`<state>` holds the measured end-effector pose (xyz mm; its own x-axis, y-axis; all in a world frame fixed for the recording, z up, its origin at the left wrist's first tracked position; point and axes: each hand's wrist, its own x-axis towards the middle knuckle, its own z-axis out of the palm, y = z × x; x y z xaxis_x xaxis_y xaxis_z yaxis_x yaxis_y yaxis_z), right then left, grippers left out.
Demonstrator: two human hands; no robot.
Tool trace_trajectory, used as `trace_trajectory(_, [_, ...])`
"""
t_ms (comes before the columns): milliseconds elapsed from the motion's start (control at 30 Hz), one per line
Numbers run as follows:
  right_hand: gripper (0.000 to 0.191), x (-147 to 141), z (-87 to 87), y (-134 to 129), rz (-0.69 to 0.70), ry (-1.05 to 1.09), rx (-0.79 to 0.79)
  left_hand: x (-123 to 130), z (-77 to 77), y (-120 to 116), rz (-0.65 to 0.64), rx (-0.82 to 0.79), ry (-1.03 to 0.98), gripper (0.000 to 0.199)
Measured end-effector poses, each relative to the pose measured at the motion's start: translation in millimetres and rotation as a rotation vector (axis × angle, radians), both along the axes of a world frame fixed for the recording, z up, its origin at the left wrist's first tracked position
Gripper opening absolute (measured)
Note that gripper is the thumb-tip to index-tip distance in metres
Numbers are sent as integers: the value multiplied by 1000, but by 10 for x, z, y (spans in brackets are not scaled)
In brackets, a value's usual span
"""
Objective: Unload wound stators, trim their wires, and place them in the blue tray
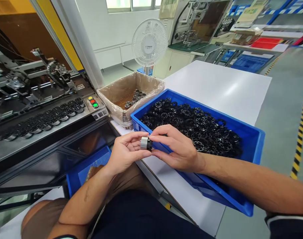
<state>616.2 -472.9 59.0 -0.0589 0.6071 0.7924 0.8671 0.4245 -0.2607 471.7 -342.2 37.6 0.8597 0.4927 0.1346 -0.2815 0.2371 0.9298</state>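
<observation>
A short silver metal cylinder (144, 143) with a black toothed plastic piece (150, 144) at its right end is between my hands, in front of the near wall of a blue bin. My left hand (124, 151) is closed around the cylinder, thumb below and fingers above. From the other side my right hand (177, 149) pinches the black end, its thumb and forefinger close to my left fingertips. Beside and behind my right hand, the blue bin (256, 139) holds a heap of black, ring-shaped plastic parts (191, 122). My right forearm passes over the bin's near edge.
A plastic-lined box (111, 96) with several round parts stands behind the bin. At left, a machine carries rows of metal-and-black parts (54, 121) beside a button panel (93, 102). A fan (149, 43) stands behind; a white table (216, 86) supports the bin.
</observation>
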Motion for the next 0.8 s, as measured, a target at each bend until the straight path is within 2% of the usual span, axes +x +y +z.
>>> trace_trajectory(233, [29, 21, -86, 70, -7, -42, 10, -23, -73, 60, 19, -11, 41, 46])
trace_trajectory(467, [25, 49, -142, 120, -101, -293, 91, -23, -249, 193, -30, -30, 102, 48])
trace_trajectory(667, [23, -65, -221, 159, -115, -263, 97, -16, -328, 189, -31, -81, 120, 47])
trace_trajectory(733, [23, -41, -236, 188, -118, -282, 68, -24, -354, 139, -24, -85, 125, 46])
trace_trajectory(800, [30, 129, -217, 225, -125, -311, -53, -37, -383, 97, -22, -58, 133, 43])
